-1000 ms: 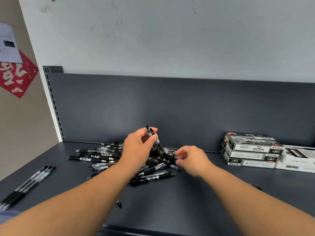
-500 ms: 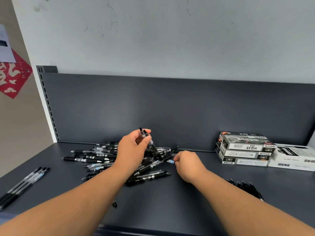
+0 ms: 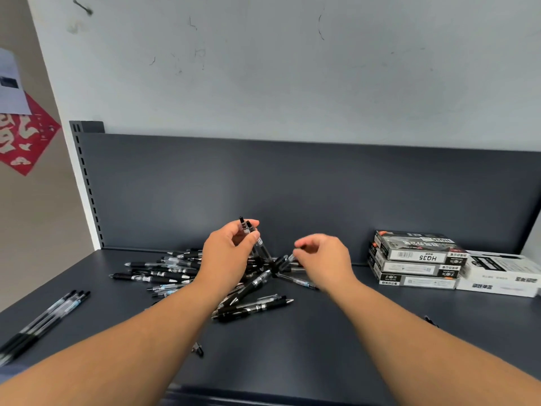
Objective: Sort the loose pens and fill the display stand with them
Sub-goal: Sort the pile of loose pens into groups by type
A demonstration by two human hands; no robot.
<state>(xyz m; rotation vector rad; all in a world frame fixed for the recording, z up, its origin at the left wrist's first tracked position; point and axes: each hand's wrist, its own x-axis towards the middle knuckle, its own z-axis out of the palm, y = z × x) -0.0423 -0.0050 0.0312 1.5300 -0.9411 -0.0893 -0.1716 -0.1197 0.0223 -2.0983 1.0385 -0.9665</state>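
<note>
Centrally, the left hand (image 3: pixel 228 256) is gripping two slim black-and-clear pens (image 3: pixel 243 227) upright, fingers curled round them. The right hand (image 3: pixel 325 259) is pinching one clear-barrelled pen (image 3: pixel 287 260) above the loose pile (image 3: pixel 172 272), which is spreading toward 9 o'clock. The smooth matte shelf (image 3: pixel 322 353) is running open to its 6 o'clock edge. Stacked boxes (image 3: pixel 415 259) at 3 o'clock are showing "HQ35".

Scuffed pale wall (image 3: pixel 292 68) behind a dark grey shelf (image 3: pixel 322 347) with matching back panel (image 3: pixel 322 186) and slotted upright (image 3: pixel 85 183) at left, beside a beige side wall (image 3: pixel 38 230) bearing a red decoration (image 3: pixel 26 142) and white sheet (image 3: pixel 10 83).
</note>
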